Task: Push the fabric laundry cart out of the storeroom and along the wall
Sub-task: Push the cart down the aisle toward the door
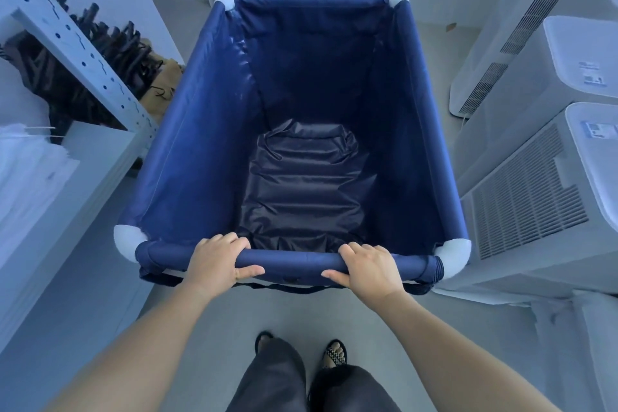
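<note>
Along the left side stands a shelf rack, its slanted post close to the cart's left wall, with a heap of dark hangers behind it. I'd judge this the first snag. If the push drifts left, the near left corner cap or the fabric side could hook on the post or the shelf edge and swing the cart round.

The cart sits in the narrow aisle between rack and appliances, open and holding nothing but its crumpled dark liner. It looks light, so an uneven shove would likely steer it sideways fast.

The left grip is wrapped over the near rail, fingers curled on top and thumb underneath. The right grip clasps the same rail the same way, with a bare stretch of rail between them. Both sit toward the middle, which gives little leverage for correcting a veer.

A dark strap hangs loose under the rail, just ahead of sandalled feet. It could tangle in a step or a wheel, though I can't see any wheels.

On the right, the corner cap is just beside the nearest white unit. A rightward drift would scrape its grille, or catch the thin cable trailing from the unit beyond.
</note>
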